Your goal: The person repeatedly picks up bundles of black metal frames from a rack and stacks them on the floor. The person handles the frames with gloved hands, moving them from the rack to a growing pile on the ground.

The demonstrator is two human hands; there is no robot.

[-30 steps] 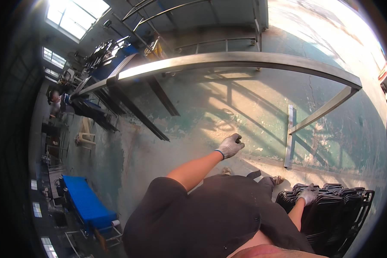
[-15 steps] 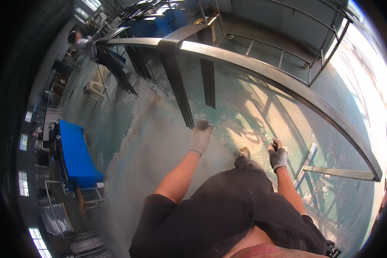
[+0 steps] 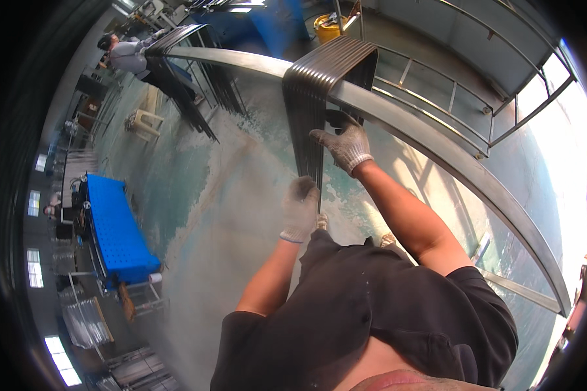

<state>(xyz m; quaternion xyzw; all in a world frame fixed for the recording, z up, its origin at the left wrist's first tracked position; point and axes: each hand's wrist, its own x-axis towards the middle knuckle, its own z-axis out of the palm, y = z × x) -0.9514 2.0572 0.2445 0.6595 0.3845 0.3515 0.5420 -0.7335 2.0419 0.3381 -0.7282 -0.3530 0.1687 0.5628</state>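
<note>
A bundle of dark, U-bent metal bars (image 3: 304, 98) hangs over a long grey metal beam (image 3: 398, 117) in front of me. My right hand (image 3: 347, 143), in a grey glove with dark fingertips, is raised beside the bundle just below the beam. Its thumb and fingers are apart, with the thumb close to the hanging bars; whether it touches them is unclear. Lower down, my gloved left hand (image 3: 300, 203) is next to the lower part of the same bars. Its fingers look bent but are smeared, so their grip cannot be made out.
Farther along the beam hangs another bundle of bent bars (image 3: 225, 85), near a person (image 3: 127, 55) with an arm stretched toward it. A cream stool (image 3: 147, 122) and a blue-topped table (image 3: 117, 225) stand at left. A yellow bucket (image 3: 329, 27) and a metal frame (image 3: 437, 75) lie beyond the beam.
The nearer bundle and beam now appear closer. My right hand has risen from low at the right to beside the bundle. My left hand stays low, now against the bars' lower part.
</note>
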